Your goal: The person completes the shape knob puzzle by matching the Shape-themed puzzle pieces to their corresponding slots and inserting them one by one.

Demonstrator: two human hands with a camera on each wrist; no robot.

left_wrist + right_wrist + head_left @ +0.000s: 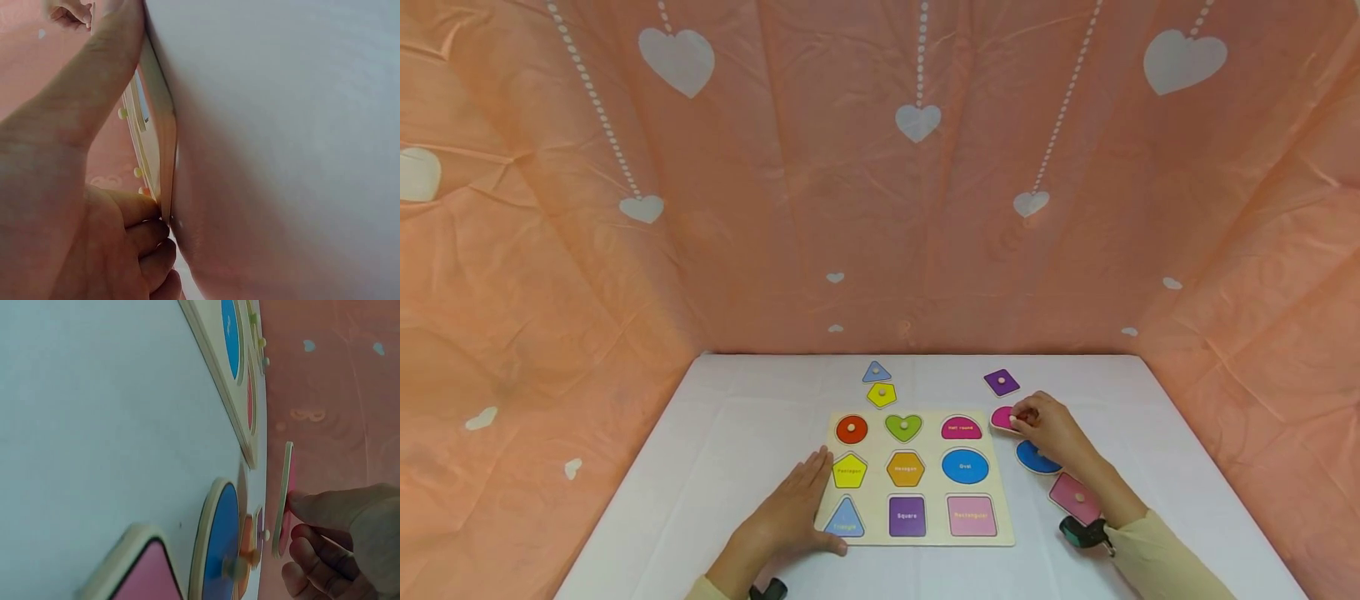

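Observation:
My right hand [1047, 423] pinches the small knob of a pink half-round puzzle piece [1002, 417]. In the right wrist view this half-round piece [284, 500] is lifted off the table, tilted on edge to the camera. A cream shape puzzle board [872, 537] lies flat at the table's middle. Along its left edge rest the fingers of my left hand [793, 504], with the thumb spread to the lower left corner. Seated in the board are a knobbed red circle [852, 430] and a green heart [903, 428]; the other recesses show printed, labelled shapes.
Right of the board lie a blue oval piece [1036, 457] and a pink rectangle piece [1073, 497], partly under the right arm. A purple piece [1002, 382] sits farther back. Behind the board are a blue triangle [876, 372] and a yellow pentagon [882, 395]. An orange piece [245, 550] shows behind the oval.

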